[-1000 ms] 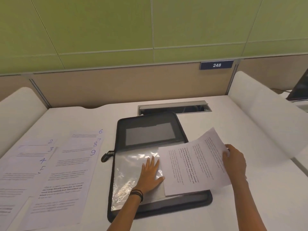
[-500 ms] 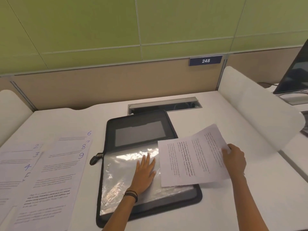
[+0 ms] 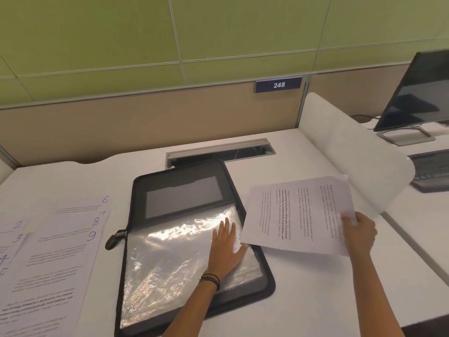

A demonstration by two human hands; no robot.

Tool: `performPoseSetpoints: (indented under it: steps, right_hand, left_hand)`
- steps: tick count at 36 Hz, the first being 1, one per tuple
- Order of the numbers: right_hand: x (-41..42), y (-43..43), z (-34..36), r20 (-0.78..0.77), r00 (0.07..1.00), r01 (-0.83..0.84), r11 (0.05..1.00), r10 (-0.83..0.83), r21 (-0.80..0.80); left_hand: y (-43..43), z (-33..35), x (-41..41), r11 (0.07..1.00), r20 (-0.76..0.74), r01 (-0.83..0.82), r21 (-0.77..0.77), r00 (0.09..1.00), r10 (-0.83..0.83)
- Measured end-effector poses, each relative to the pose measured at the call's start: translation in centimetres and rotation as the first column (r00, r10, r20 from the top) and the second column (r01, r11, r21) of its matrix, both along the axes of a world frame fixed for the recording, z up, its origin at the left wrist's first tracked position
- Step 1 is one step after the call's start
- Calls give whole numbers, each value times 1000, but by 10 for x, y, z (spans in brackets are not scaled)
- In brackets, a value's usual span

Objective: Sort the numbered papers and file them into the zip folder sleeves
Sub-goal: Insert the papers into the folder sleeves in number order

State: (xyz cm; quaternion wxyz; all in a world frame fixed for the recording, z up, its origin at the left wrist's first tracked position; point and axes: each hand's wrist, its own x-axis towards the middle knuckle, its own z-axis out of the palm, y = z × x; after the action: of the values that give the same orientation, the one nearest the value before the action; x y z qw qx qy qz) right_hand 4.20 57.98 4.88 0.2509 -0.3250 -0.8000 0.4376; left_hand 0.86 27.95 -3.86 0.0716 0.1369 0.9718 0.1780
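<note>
Head: folder [image 3: 184, 200] on white desk [image 3: 315, 300] (green wall [image 3: 97, 32])

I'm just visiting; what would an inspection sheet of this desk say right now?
Surface: white desk.
Job's things: black zip folder lying open; clear plastic sleeve inside; hand-numbered white papers fanned at left; printed white sheet held at the folder's right edge.
Clutter: nothing seen.
Hands: left hand flat on the sleeve; right hand pinches the sheet.
Cables: wires dimly visible in grey desk hatch.
Surroundings: green wall panels, blue 248 plate, white divider, black monitor.
</note>
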Motion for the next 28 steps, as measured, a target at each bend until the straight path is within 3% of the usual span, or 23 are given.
performPoseSetpoints:
  steps: [12,28]
  right_hand:
    - [-3,9,-13,-31,1000,-1,999,0,-34]
    - [-6,3,-9,-18,998,-59,996,58,-69]
  left_hand:
    - [1,-9,2,996,-6,-61,63,998,61]
    - [5,-2,5,917,66,-205,342,979,194]
